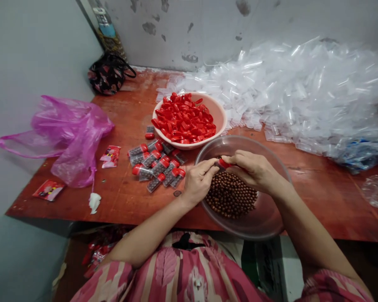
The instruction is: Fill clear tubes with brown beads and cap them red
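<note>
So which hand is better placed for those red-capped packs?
Probably the left hand: it's nearer those packs, while the right hand is farther off, over the clear bowl. Both are busy at a red cap.

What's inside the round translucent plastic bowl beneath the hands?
Small round brown beads lie heaped in the bowl. The left hand and right hand hide parts of the interior; the floor beneath the beads is covered.
</note>
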A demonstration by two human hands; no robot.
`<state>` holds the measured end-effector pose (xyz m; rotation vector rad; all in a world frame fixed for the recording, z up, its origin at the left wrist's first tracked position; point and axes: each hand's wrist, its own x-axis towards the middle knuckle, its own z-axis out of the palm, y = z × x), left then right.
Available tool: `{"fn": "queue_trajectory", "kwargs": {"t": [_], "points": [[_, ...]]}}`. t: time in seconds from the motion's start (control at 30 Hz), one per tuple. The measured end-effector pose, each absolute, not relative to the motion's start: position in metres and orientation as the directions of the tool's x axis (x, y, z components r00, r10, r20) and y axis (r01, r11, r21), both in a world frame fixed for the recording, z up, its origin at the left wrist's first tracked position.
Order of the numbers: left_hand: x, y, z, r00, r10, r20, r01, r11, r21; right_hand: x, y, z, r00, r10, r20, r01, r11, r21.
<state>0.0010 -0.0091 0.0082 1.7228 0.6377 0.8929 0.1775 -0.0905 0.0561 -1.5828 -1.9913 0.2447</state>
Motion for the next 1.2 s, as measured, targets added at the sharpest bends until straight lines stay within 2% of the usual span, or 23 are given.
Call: {"fn": "queue_trajectory", "kwargs": {"t": [0.07,0.13,0.23,0.3,0.4,0.57,0.67,0.73,0.8,1.03,1.1,1.2], "points": [[0.002,-0.009,0.009,0.584,0.765,0.272,0.010,-0.342,0.940,0.176,-0.089,0.054,-0.074,0.935,0.346,0.794,0.265,-0.548],[0.003,-0.008,0.009,0.585,0.771,0.252,-0.002,-0.310,0.951,0.176,-0.088,0.053,0.048,0.942,0.333,0.681,0.213,-0.701],[0.006,-0.003,0.006,0.560,0.812,0.162,-0.113,-0.119,0.986,0.179,-0.090,0.054,0.179,0.969,0.170,0.344,0.100,-0.934],[0.008,0.001,0.003,0.560,0.825,0.083,-0.216,0.049,0.975,0.183,-0.091,0.052,0.143,0.988,0.058,0.125,0.040,-0.991],[0.008,0.002,0.002,0.579,0.815,0.040,-0.274,0.148,0.950,0.188,-0.088,0.045,0.114,0.993,0.008,0.002,0.007,-1.000],[0.005,-0.002,0.007,0.582,0.802,0.136,-0.180,-0.036,0.983,0.185,-0.080,0.035,0.236,0.972,0.010,-0.078,0.030,-0.996],[0.007,0.000,0.002,0.548,0.831,0.094,-0.263,0.064,0.963,0.183,-0.080,0.038,0.216,0.975,-0.045,-0.182,-0.006,-0.983],[0.009,0.003,-0.001,0.527,0.847,0.065,-0.330,0.133,0.935,0.184,-0.081,0.040,0.191,0.980,-0.055,-0.188,-0.019,-0.982],[0.010,0.003,-0.002,0.524,0.849,0.063,-0.325,0.131,0.937,0.184,-0.082,0.040,0.170,0.985,-0.040,-0.160,-0.013,-0.987],[0.004,-0.005,0.009,0.566,0.790,0.235,-0.167,-0.170,0.971,0.180,-0.080,0.037,0.216,0.975,0.056,-0.147,0.089,-0.985],[0.005,-0.006,0.008,0.587,0.746,0.316,-0.183,-0.258,0.949,0.178,-0.080,0.036,0.160,0.987,0.005,-0.210,0.039,-0.977],[0.006,-0.005,0.003,0.585,0.710,0.392,-0.185,-0.354,0.917,0.173,-0.080,0.036,-0.054,0.989,-0.140,-0.353,-0.150,-0.924]]}}
